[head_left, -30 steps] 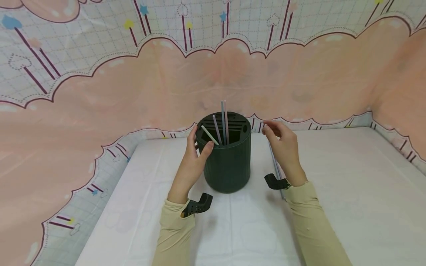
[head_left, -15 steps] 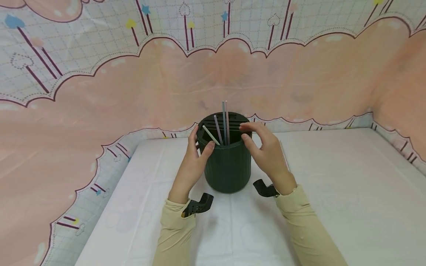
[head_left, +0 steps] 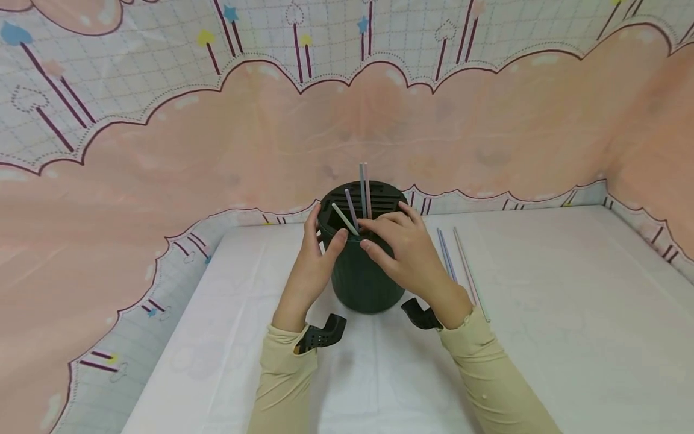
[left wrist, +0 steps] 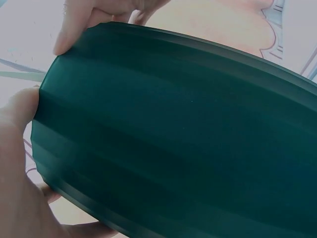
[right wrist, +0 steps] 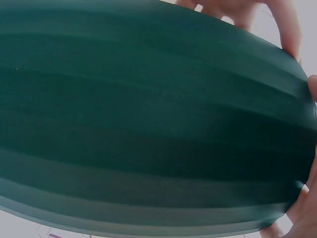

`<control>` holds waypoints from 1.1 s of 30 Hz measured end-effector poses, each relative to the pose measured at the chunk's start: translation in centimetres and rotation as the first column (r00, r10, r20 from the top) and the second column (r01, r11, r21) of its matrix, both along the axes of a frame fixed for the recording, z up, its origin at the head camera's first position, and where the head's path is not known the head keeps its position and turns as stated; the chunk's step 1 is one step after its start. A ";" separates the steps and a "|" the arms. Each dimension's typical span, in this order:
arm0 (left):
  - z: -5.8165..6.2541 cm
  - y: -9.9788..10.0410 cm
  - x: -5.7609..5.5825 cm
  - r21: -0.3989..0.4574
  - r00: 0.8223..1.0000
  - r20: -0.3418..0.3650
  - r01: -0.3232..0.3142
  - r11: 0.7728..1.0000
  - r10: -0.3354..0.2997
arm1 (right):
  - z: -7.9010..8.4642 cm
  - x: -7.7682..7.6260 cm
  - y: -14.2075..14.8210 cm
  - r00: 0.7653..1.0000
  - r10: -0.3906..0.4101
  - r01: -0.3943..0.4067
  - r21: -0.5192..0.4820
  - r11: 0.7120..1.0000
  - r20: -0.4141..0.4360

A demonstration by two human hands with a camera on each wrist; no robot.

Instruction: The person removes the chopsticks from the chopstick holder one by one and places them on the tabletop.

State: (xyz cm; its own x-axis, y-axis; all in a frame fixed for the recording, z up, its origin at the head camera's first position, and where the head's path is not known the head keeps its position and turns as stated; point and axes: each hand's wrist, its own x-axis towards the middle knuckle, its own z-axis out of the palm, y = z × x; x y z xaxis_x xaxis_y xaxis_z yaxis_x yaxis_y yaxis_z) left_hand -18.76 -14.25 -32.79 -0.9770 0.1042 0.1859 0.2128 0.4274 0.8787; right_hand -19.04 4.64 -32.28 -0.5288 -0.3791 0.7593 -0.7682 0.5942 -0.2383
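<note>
A dark green ribbed utensil holder [head_left: 365, 277], with slots in the rear part of its top, stands upright on the white-covered table [head_left: 374, 386]. Several thin pastel sticks [head_left: 362, 187], looking like chopsticks, lean out of its front opening. My left hand [head_left: 311, 256] grips the left side of the rim, thumb in front. Over the opening, my right hand [head_left: 401, 247] has its index fingertip beside the sticks and its thumb at the front rim. Both wrist views are mostly filled by the holder's wall; at the right edge of the right wrist view, my right thumb [right wrist: 313, 88] shows at the rim.
Right of the holder, blue sticks [head_left: 447, 253] and pinkish sticks [head_left: 467, 268] lie on the table, partly hidden by my right forearm. Patterned cloth [head_left: 434, 138] hangs behind and along the table's sides.
My right hand has moved left from beside the holder to over its opening, uncovering the sticks on the table. My left hand has stayed on the rim.
</note>
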 end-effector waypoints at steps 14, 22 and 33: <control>-0.3 -0.2 0.2 0.013 1.000 -0.003 0.008 1.000 -0.008 | 0.0 0.1 -0.4 0.999 0.009 -0.007 -0.066 0.998 0.031; -0.3 -0.1 0.3 0.012 1.000 -0.008 0.004 1.000 -0.004 | 0.1 0.3 -0.1 0.993 0.075 -0.041 -0.315 0.948 0.094; -0.3 -0.1 0.5 -0.010 1.000 -0.012 0.000 1.000 0.000 | 1.3 1.1 1.8 0.986 0.131 -0.045 -0.606 0.794 0.099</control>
